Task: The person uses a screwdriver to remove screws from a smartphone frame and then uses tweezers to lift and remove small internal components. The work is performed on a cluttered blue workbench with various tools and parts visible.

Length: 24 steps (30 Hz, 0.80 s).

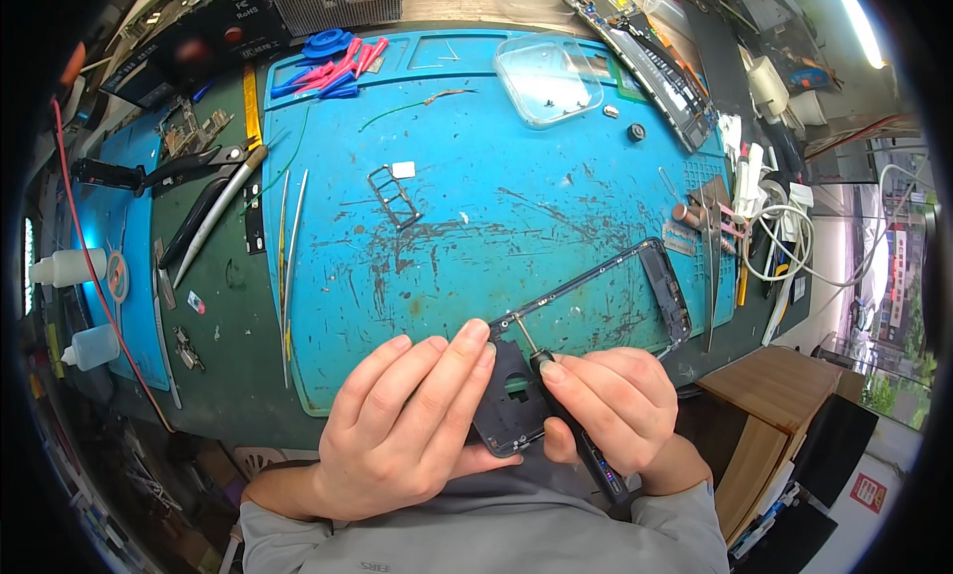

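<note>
My left hand [397, 420] grips the left end of a dark phone frame [493, 407], fingers on top and thumb beneath. The frame tilts up to the right over the mat's front edge, its middle an open gap. A slim black electric screwdriver [600, 469] with small lights near its end is pinched in my right hand [620, 405]. Its thin metal bit points up and left to the frame's upper rail, near my left fingertips. Whether the bit touches a screw is too small to tell.
Beneath lies a scuffed blue work mat [427, 276] with a small black metal bracket [394, 197]. Farther back are a clear plastic box [548, 82] and pink and blue clips [333, 72]. Pliers [204, 212] lie left; tweezers [712, 246] and a white cable [784, 241] lie right.
</note>
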Motion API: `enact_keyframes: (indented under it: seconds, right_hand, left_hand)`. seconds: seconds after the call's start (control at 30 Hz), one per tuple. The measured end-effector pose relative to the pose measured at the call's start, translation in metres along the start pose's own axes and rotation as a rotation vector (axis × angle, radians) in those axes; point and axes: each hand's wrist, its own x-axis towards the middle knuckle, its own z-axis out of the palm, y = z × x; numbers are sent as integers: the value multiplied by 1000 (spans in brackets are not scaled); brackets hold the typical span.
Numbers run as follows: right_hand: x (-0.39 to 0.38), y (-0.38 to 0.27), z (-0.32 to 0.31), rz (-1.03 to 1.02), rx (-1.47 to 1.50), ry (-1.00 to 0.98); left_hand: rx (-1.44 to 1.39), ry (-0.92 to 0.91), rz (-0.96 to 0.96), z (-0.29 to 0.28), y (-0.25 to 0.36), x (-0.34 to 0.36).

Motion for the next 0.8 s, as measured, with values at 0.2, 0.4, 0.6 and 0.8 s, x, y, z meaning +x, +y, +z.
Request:
enact_keyframes:
  seconds: [0.2,0.4,0.6,0.8]
  right_hand:
    - [0,1,0,-6,-3,5]
    - [-6,0,3,9,-21,57]
    - [-4,0,3,-2,-18,37]
    - [-3,0,2,-1,-14,23]
  left_hand:
    - [-3,-3,-5,0,0,-1]
    - [-4,1,-6,0,0,0]
    - [-3,9,-2,0,0,0]
    - [-1,13,-5,1,0,0]
